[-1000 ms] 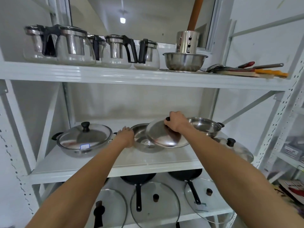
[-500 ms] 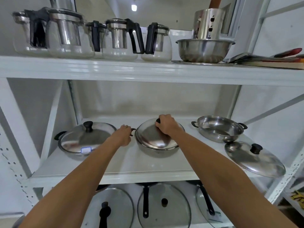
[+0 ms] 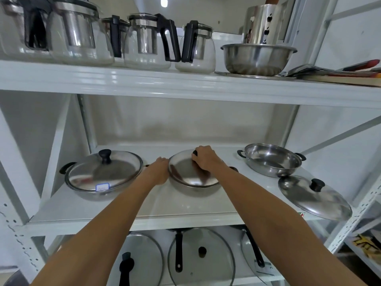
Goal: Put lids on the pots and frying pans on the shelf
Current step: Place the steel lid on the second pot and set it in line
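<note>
Three steel pots stand on the middle shelf (image 3: 185,211). On the centre pot (image 3: 193,187) rests a steel lid (image 3: 185,172), its knob enclosed by the right hand (image 3: 204,159). Left hand (image 3: 159,171) presses against that pot's left rim; whether its fingers curl round the handle cannot be told. Left pot (image 3: 103,182) is covered. Right pot (image 3: 272,162) is uncovered, a loose lid (image 3: 309,199) lying just before it.

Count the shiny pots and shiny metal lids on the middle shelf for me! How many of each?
Pots: 3, left pot, middle pot, right pot
Metal lids: 3, left lid, middle lid, loose lid
Total: 6
</note>
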A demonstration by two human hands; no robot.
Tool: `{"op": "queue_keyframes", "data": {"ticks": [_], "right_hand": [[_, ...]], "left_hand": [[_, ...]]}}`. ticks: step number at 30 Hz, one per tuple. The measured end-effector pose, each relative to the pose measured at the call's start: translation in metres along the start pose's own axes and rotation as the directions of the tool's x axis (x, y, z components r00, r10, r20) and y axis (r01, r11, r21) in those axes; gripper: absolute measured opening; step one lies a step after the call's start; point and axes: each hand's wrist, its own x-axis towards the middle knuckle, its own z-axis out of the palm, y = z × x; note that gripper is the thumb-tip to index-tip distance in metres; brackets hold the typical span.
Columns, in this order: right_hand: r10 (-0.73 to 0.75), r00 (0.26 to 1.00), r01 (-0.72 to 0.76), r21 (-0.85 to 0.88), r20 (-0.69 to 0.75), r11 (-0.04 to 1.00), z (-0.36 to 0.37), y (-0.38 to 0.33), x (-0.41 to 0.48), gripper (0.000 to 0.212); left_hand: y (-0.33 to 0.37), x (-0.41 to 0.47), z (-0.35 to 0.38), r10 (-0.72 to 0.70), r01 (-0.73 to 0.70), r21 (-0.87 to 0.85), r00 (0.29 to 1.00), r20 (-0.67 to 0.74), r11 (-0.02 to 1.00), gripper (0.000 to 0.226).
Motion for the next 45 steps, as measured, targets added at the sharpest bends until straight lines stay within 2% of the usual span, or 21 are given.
{"op": "queue_keyframes", "data": {"ticks": [10, 20, 29, 34, 38, 45], "right_hand": [[0.000, 0.997, -0.002, -0.026, -0.079, 1.000, 0.014, 0.003, 0.002, 0.034], [0.015, 1.000, -0.016, -0.016, -0.026, 1.000, 0.019, 0.002, 0.012, 0.034], [0.043, 0.992, -0.054, -0.083, -0.121, 0.995, 0.035, 0.000, 0.009, 0.036], [0.043, 0.997, -0.047, -0.069, -0.065, 0.996, 0.031, 0.003, 0.002, 0.038], [0.061, 0.998, -0.061, -0.092, 0.005, 0.994, 0.018, 0.017, -0.013, 0.044], [0.187, 0.977, -0.171, -0.150, 0.099, 0.974, -0.014, 0.061, -0.060, 0.055]], "left_hand": [[0.002, -0.001, 0.006, 0.000, 0.000, -0.009, 1.000, 0.031, 1.000, 0.041], [0.002, -0.003, 0.009, 0.003, 0.000, -0.057, 0.998, 0.059, 0.998, 0.038], [0.003, -0.007, 0.011, -0.036, 0.038, -0.060, 0.999, 0.040, 0.997, 0.041], [0.004, -0.008, 0.009, 0.013, -0.010, -0.063, 0.999, 0.049, 0.998, 0.031], [0.016, -0.011, 0.004, 0.024, -0.019, -0.083, 0.998, 0.059, 0.996, 0.037], [0.068, -0.012, 0.005, 0.107, -0.107, -0.005, 0.993, 0.053, 0.994, 0.046]]}}
